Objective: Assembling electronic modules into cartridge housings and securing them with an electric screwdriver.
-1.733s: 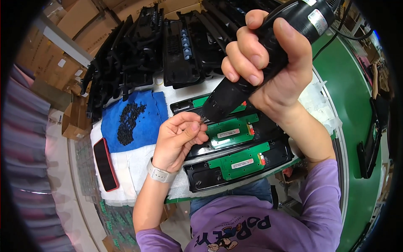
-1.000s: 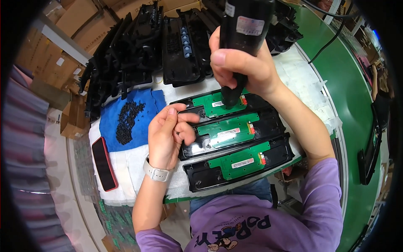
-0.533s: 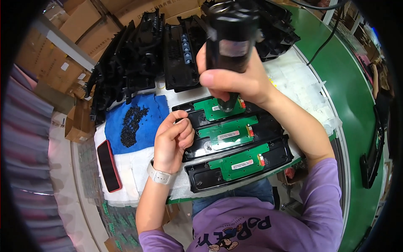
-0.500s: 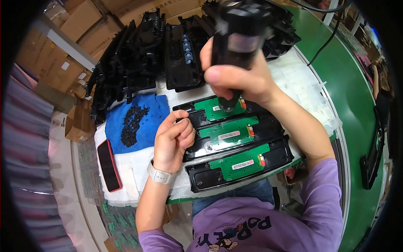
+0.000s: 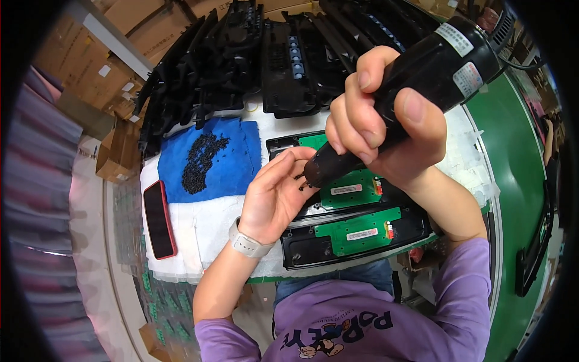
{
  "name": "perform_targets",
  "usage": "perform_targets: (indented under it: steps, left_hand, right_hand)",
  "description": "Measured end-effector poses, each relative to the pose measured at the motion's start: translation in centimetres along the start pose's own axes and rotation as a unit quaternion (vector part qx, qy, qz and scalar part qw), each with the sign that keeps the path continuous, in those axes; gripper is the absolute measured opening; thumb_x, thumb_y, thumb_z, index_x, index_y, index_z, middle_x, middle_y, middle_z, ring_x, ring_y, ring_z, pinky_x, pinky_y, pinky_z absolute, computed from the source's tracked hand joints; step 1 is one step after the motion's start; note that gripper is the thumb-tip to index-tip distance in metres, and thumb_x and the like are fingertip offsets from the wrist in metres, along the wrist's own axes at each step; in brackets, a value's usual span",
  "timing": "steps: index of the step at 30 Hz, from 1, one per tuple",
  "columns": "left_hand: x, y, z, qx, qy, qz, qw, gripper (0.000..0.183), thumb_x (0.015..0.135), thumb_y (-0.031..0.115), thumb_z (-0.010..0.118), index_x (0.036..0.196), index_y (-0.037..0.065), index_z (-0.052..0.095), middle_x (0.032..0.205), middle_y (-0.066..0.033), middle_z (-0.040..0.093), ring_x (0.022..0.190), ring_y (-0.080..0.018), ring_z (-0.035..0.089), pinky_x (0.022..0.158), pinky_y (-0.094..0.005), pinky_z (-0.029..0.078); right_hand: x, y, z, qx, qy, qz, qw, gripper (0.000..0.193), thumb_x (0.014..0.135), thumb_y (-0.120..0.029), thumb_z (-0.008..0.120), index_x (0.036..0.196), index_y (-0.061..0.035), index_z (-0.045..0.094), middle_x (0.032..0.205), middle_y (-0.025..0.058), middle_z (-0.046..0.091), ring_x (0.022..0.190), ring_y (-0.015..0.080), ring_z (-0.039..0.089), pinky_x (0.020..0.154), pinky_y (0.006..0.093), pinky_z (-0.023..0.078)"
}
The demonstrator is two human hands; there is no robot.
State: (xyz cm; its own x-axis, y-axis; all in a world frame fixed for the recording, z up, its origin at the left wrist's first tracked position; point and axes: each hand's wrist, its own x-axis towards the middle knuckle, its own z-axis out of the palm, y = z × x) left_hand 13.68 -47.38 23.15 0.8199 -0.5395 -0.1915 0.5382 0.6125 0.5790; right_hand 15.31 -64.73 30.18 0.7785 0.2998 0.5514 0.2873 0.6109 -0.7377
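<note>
My right hand point(image 5: 398, 123) is wrapped around a thick black electric screwdriver point(image 5: 425, 75). It is tilted, its tip down at the fingers of my left hand point(image 5: 271, 202). That hand is cupped with the palm turned up, and a few small black screws point(image 5: 301, 181) lie in it by the tip. Beneath my hands lie black plastic panels with green circuit boards. The nearest circuit board point(image 5: 356, 234) shows whole on its black panel point(image 5: 301, 250). The middle circuit board point(image 5: 350, 199) and the far panel point(image 5: 277, 145) are partly hidden by my hands and the screwdriver.
A blue cloth point(image 5: 241, 172) bears a heap of black screws point(image 5: 199, 163) at the left. Beside it lies a red-edged phone point(image 5: 158, 220). Large black plastic housings point(image 5: 289, 90) stand along the back. Cardboard boxes point(image 5: 114, 151) are at far left, a green surface point(image 5: 512, 163) at right.
The screwdriver has lifted off the far circuit board and swung from upright to tilted, its tip now at my left hand. My left hand has turned from curled to palm up, showing screws.
</note>
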Motion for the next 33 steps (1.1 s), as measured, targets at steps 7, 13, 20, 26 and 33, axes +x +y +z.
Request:
perform_targets:
  steps: [7, 13, 20, 26, 33]
  left_hand:
    - [-0.3, 0.6, 0.0, 0.158, -0.013, -0.011, 0.987, 0.025, 0.091, 0.020, 0.047, 0.101, -0.001, 0.054, 0.092, -0.0125, 0.061, 0.081, -0.0165, 0.060, 0.070, -0.0266, 0.048]
    - [-0.4, 0.4, -0.4, 0.248, 0.006, 0.020, 0.969, 0.017, 0.087, 0.013, 0.055, 0.096, -0.001, 0.057, 0.080, -0.0078, 0.062, 0.060, -0.0100, 0.055, 0.056, -0.0201, 0.046]
    - [-0.4, 0.4, -0.2, 0.263, 0.011, 0.041, 0.964, 0.015, 0.086, 0.009, 0.057, 0.096, -0.002, 0.058, 0.083, -0.0109, 0.064, 0.060, -0.0110, 0.057, 0.056, -0.0209, 0.048]
    - [-0.4, 0.2, 0.1, 0.310, -0.004, 0.062, 0.949, 0.013, 0.082, 0.004, 0.060, 0.093, -0.004, 0.059, 0.079, -0.0143, 0.064, 0.058, -0.0130, 0.059, 0.054, -0.0228, 0.049]
    - [-0.8, 0.1, 0.6, 0.420, -0.003, 0.055, 0.906, 0.011, 0.081, -0.001, 0.060, 0.089, -0.007, 0.061, 0.074, -0.0103, 0.063, 0.060, -0.0123, 0.061, 0.055, -0.0211, 0.049]
  right_hand:
    - [0.7, -0.9, -2.0, 0.044, -0.046, -0.079, 0.995, 0.031, 0.086, -0.035, 0.046, 0.099, -0.0059, 0.044, 0.061, -0.0015, 0.044, 0.046, 0.0085, 0.042, 0.056, 0.0274, 0.041]
    - [1.0, -2.7, -1.9, 0.050, -0.037, -0.096, 0.993, 0.030, 0.086, -0.035, 0.046, 0.098, -0.0070, 0.044, 0.060, -0.0025, 0.042, 0.045, 0.0079, 0.040, 0.057, 0.0272, 0.039]
    - [1.0, -2.7, -1.9, 0.043, -0.067, -0.091, 0.993, 0.032, 0.086, -0.036, 0.046, 0.099, -0.0064, 0.044, 0.060, -0.0022, 0.043, 0.046, 0.0081, 0.041, 0.056, 0.0273, 0.040]
    - [0.9, -2.3, -1.8, 0.048, -0.077, -0.088, 0.992, 0.033, 0.086, -0.037, 0.047, 0.099, -0.0062, 0.045, 0.059, -0.0016, 0.044, 0.043, 0.0088, 0.041, 0.054, 0.0279, 0.042]
    - [0.6, -2.6, -0.8, -0.004, 0.010, 0.012, 1.000, 0.030, 0.085, -0.034, 0.047, 0.096, -0.0053, 0.045, 0.057, -0.0014, 0.042, 0.042, 0.0087, 0.040, 0.050, 0.0275, 0.041]
